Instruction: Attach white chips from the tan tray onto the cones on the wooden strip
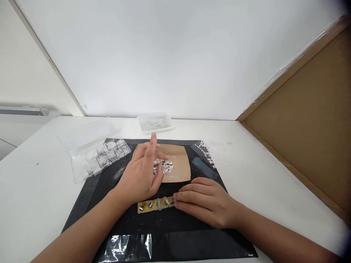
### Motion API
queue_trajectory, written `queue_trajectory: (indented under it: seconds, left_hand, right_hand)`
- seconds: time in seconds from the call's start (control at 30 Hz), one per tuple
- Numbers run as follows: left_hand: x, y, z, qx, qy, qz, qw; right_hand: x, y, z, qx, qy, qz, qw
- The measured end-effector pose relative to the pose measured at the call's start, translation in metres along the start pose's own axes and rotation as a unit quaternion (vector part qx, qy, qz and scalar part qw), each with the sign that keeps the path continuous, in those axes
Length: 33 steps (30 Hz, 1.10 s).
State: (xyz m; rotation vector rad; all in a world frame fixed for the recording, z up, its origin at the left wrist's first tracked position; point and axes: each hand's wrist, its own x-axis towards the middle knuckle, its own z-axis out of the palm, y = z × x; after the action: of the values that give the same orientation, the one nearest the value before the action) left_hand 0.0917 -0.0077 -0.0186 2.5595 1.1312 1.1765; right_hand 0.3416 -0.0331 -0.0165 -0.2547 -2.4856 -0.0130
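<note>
My left hand (144, 171) hovers over a shallow brown paper tray (182, 162). Its forefinger points up, and the thumb and other fingers are spread with nothing visible between them. Small white and dark flakes (167, 167) lie heaped in the tray. In front of it, on the black mat, is a narrow yellow strip (145, 209) bearing shiny round metal pieces and pale greenish slivers. My right hand (205, 202) covers the right end of that strip, fingers pressed together, fingertips gripping it. What lies under those fingertips is hidden.
A clear compartment box (101, 160) with small white bags sits at left, near a clear lid (87, 133). Behind the mat (175, 244) stands a white plastic tub (155, 123). White stickers on a sheet (210, 151) and a dark bluish plastic piece (204, 168) lie at right. A brown board (309, 120) leans at right.
</note>
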Motion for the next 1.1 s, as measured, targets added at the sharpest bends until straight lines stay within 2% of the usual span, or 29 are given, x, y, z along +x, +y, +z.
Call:
queue_trajectory:
  seconds: [0.2, 1.1]
  left_hand:
    - [-0.0008, -0.0001, 0.0000, -0.006, 0.000, 0.000, 1.000]
    - [0.0008, 0.0001, -0.0003, -0.014, 0.011, 0.010, 1.000]
  right_hand:
    - [-0.0029, 0.0000, 0.0023, 0.010, -0.009, 0.029, 0.999]
    - [-0.0093, 0.0018, 0.0080, 0.018, -0.021, 0.048, 0.998]
